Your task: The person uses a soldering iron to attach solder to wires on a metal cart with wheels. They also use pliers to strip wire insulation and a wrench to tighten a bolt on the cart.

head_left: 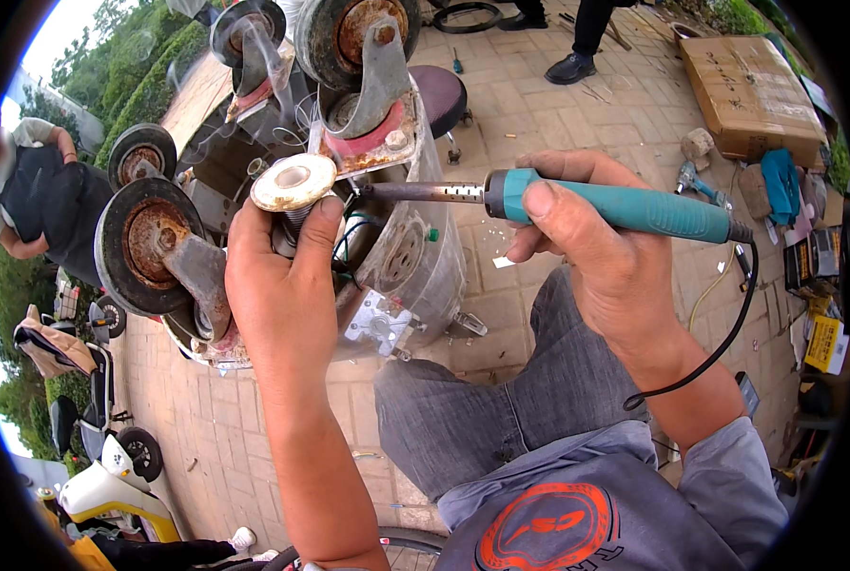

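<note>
soldering iron (634, 208): held | shirt emblem (547, 526): orange, lettered | carton (748, 98): dark writing

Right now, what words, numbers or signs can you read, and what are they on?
Grey fabric shirt: orange lettering in a round emblem, dark letters below; not copied here.
Brown rectangular cardboard box: writing too small to read.
Yellow rectangular box: print too small to read.

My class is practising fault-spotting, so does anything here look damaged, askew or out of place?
Yes. The wheeled machine beyond the left hand appears upturned: its casters stick up instead of resting on the paving. Their hubs look brown with rust. White scraps also litter the paving to its right.
</note>
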The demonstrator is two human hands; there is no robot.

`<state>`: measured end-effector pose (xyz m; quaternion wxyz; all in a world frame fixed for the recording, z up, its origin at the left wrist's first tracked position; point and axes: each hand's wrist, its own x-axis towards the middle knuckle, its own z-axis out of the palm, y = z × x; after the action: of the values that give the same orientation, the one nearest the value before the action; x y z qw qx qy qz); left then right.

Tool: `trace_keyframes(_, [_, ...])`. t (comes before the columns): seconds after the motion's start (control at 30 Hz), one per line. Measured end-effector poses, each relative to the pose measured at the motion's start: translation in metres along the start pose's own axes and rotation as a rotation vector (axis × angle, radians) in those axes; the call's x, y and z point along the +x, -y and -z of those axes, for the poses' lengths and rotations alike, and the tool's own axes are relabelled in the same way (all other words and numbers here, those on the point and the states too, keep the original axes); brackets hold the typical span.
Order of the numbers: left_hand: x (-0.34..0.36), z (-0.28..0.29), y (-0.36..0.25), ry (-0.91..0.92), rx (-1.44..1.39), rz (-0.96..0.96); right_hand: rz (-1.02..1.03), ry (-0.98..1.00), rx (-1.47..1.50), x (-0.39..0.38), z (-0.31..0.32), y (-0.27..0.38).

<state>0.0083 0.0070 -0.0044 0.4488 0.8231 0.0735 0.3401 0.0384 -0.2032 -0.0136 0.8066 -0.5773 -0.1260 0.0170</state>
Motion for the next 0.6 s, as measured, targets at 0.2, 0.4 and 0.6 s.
trace_keyframes(0.2, [-0.0009, -0.0007, -0.0008, -0.001, -0.019, 0.015, 0.005, -0.009, 0.002, -0.0001, -0.0004, 0.0001])
trace_keyframes(0.4, [-0.0002, -0.0005, -0.0009, -0.001, -0.018, 0.011, 0.012, -0.005, -0.015, 0.0000, -0.0003, -0.0004])
trace_keyframes(0.6, [-0.0008, -0.0006, -0.0022, -0.002, -0.010, 0.021, 0.018, 0.000, -0.019, -0.0004, -0.0002, -0.0009])
